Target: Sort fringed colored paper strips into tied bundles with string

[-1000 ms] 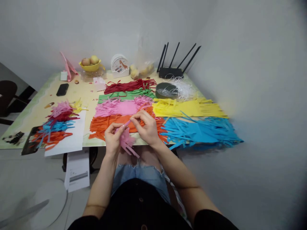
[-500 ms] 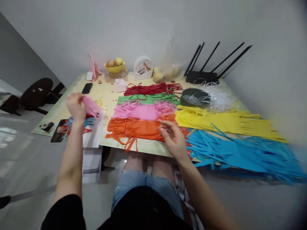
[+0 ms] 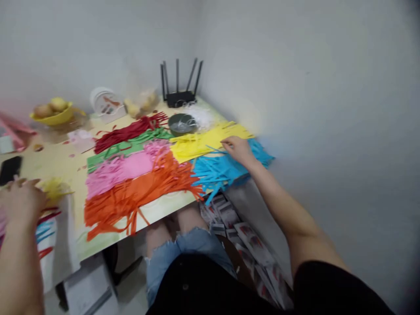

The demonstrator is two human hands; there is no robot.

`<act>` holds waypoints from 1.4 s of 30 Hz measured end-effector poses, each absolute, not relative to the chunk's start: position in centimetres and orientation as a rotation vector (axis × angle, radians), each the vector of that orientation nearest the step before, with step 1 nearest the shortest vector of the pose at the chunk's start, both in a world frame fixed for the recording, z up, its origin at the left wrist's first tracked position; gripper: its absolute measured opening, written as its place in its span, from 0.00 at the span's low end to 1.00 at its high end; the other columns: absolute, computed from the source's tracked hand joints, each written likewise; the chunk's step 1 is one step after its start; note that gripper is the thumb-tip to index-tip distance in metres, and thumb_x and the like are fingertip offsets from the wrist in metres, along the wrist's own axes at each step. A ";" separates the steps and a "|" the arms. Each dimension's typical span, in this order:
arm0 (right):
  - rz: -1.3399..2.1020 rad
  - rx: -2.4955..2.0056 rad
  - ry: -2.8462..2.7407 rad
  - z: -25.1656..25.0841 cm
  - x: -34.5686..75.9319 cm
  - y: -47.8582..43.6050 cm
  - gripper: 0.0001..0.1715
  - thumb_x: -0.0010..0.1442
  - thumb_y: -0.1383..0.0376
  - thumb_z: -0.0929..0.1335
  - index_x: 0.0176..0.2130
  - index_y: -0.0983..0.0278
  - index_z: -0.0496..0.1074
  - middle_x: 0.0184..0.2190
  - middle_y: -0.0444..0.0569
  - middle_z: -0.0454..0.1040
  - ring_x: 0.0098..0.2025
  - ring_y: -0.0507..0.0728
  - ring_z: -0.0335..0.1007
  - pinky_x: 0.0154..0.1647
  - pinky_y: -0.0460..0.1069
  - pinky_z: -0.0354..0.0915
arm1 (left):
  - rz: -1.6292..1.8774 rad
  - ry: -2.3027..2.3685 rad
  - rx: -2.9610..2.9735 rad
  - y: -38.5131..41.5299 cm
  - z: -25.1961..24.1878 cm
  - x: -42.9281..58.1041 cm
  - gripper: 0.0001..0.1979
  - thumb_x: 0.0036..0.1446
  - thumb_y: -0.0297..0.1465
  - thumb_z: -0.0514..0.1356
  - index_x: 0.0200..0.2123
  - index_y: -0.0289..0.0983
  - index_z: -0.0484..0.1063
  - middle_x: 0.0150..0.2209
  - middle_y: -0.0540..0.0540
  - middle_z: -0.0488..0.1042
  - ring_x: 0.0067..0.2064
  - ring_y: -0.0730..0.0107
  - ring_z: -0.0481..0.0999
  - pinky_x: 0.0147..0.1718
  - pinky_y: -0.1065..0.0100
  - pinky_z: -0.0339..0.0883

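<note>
Reaching out over the desk [image 3: 98,247], the right hand [image 3: 238,148] is poised at the yellow fringed sheet [image 3: 200,144], close to where it borders the blue fringed sheet [image 3: 229,168]. From where I stand, its thumb and forefinger look drawn together at the tips; I cannot tell whether a strip is clamped between them. The left hand [image 3: 24,199] is blurred at the far left, beside a yellow tuft [image 3: 55,190] and near the white paper [image 3: 62,249], which bears red strips [image 3: 49,217] and blue strips [image 3: 44,230]. Whether its fingers are apart or closed, I cannot tell.

Location of material: the yellow fringed sheet lies flat between the dark green bowl [image 3: 179,119] and the blue fringed sheet. The orange fringed sheet [image 3: 151,181] lies nearer the front edge, loose strips trailing from it.

Procedure: the step in hand appears to be picking out yellow material. Pinch with thumb and forefinger only, and select one layer. Grip toward the uncut middle rather than the fringe ends, which would probably pull out or tear. First clear any blue strand lying across the yellow. Lift slowly and straight up, so that neighbouring strips do not snag.

Caution: a hurried sideways pull could drag both colours together and tangle the fringes
</note>
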State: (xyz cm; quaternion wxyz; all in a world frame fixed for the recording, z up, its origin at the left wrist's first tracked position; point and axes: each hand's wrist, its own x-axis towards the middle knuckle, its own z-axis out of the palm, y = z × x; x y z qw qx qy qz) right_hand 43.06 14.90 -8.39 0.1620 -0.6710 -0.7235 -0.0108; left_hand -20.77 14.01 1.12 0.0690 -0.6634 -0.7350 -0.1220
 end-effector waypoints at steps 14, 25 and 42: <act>0.122 -1.908 -2.587 -11.1 51.3 23.2 0.23 0.62 0.74 0.64 0.56 0.69 0.73 0.54 0.62 0.74 0.56 0.62 0.72 0.53 0.51 0.66 | -0.519 -1.200 -3.151 22.7 -4.1 26.1 0.18 0.62 0.24 0.52 0.50 0.34 0.77 0.55 0.39 0.78 0.57 0.60 0.76 0.61 0.61 0.66; 0.059 -1.783 -2.659 -11.6 54.3 23.8 0.17 0.65 0.72 0.63 0.51 0.70 0.73 0.51 0.62 0.75 0.52 0.61 0.72 0.47 0.50 0.64 | -0.126 -1.275 -3.149 26.3 -12.4 35.3 0.12 0.63 0.30 0.60 0.48 0.32 0.76 0.56 0.36 0.72 0.57 0.56 0.73 0.57 0.54 0.67; 0.317 -1.855 -2.543 -9.6 55.7 26.5 0.11 0.56 0.70 0.69 0.41 0.65 0.78 0.41 0.52 0.81 0.38 0.56 0.71 0.33 0.48 0.50 | -0.038 -1.678 -3.012 27.9 -10.0 37.0 0.15 0.57 0.36 0.61 0.42 0.34 0.81 0.43 0.35 0.82 0.46 0.53 0.80 0.43 0.65 0.69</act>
